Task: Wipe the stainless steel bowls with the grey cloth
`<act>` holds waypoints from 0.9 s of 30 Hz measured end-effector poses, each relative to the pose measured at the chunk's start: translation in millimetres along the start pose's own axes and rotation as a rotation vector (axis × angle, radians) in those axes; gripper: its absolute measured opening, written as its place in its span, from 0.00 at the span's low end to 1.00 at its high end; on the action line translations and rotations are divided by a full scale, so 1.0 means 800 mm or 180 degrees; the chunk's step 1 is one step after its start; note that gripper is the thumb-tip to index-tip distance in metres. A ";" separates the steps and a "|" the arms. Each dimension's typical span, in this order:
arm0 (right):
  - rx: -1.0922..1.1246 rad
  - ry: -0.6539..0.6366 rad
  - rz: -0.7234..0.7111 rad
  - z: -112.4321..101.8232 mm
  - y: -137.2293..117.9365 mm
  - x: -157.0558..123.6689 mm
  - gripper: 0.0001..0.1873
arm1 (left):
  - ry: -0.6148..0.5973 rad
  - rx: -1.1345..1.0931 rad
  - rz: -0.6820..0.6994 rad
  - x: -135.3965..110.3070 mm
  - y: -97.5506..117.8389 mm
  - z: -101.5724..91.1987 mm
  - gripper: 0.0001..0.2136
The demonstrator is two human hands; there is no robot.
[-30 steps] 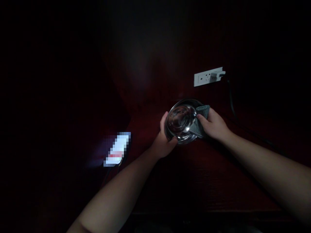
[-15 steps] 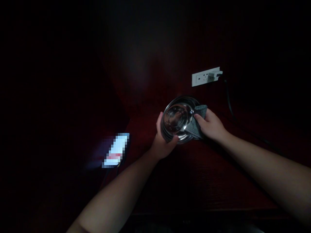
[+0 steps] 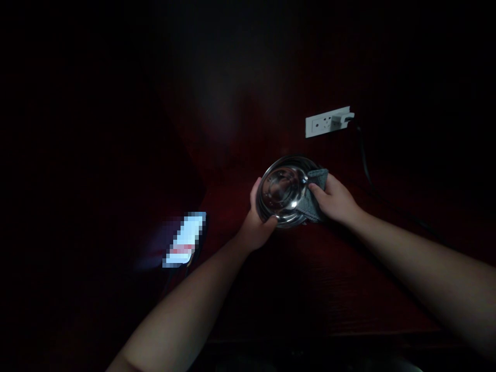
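Note:
A shiny metal bowl (image 3: 281, 188) is tilted with its inside facing me, above a dark red surface. My left hand (image 3: 258, 223) grips its left side, thumb at the lower rim and fingers behind the outer wall. At the bowl's right side, my right hand (image 3: 336, 199) pinches a grey-green cloth (image 3: 312, 201) over the rim, thumb on the inner side. Part of the cloth lies against the inner wall. The fingers of my right hand behind the bowl are hidden.
A lit phone (image 3: 186, 240), its screen blurred out, stands at the left. On the back wall is a white socket plate (image 3: 318, 124) with a plug in it. A dark cable (image 3: 363, 155) runs from it down to the right. The surroundings are very dark.
My left thumb has slid slightly left along the lower rim, and the bowl has shifted or turned a little. My right hand with the cloth has barely moved.

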State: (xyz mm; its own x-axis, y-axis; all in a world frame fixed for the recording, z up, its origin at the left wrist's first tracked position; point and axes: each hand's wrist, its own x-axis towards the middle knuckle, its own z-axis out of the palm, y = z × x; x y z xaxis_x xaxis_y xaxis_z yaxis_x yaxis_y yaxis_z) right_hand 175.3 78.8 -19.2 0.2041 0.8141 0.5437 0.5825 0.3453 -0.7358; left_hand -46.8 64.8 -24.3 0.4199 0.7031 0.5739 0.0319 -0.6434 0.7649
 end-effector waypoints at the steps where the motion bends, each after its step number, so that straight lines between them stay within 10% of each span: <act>1: -0.0006 0.0010 -0.0030 0.000 0.000 0.000 0.12 | -0.0027 -0.0039 0.0011 0.000 0.000 0.000 0.44; 27: 0.0164 0.0116 0.0060 -0.003 0.003 0.007 0.10 | -0.0230 0.0225 0.0250 -0.009 0.005 0.002 0.52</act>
State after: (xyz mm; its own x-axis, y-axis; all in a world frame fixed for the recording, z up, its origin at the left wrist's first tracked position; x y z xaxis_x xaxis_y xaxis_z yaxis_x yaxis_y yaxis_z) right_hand 179.7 83.3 -17.3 0.2437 0.8036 0.5431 0.5371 0.3544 -0.7654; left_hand -48.0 56.5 -26.1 0.4878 0.6277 0.6066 0.0590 -0.7170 0.6945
